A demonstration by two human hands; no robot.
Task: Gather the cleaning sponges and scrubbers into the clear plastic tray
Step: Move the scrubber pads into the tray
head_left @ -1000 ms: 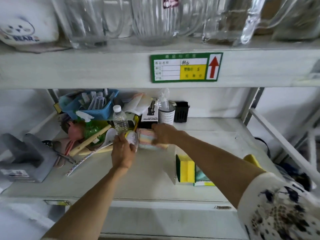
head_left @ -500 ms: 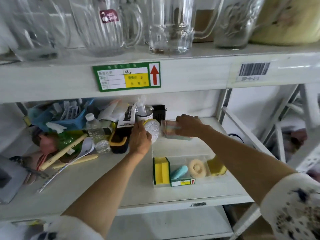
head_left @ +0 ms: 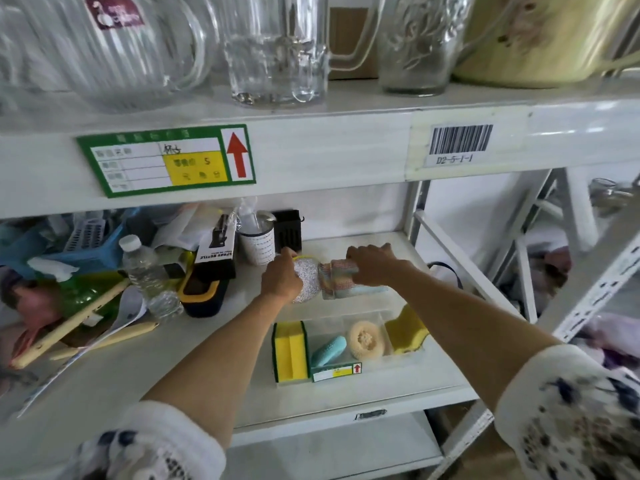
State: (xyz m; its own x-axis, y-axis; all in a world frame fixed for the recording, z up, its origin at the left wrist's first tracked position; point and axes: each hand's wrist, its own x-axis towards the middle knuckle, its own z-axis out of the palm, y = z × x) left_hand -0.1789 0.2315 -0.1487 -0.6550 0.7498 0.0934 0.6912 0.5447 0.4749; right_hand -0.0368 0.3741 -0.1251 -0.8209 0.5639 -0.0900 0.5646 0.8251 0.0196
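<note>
Your left hand (head_left: 281,277) grips a silver scrubber (head_left: 306,280); just to its right, your right hand (head_left: 372,265) clasps a pastel striped sponge (head_left: 337,280) from above. The two touch, above the shelf (head_left: 207,368). Below both hands sits the clear tray (head_left: 398,362), holding a yellow-green sponge (head_left: 290,351), teal scrubber (head_left: 328,350), loofah (head_left: 366,339) and yellow sponge (head_left: 407,329).

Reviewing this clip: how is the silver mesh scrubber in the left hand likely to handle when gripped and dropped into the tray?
The silver mesh scrubber looks like a puffy woven ball, so it probably squashes under the left hand and springs back. It likely weighs little for its bulk. Being rounded, it may roll slightly when dropped into the clear tray.
</note>
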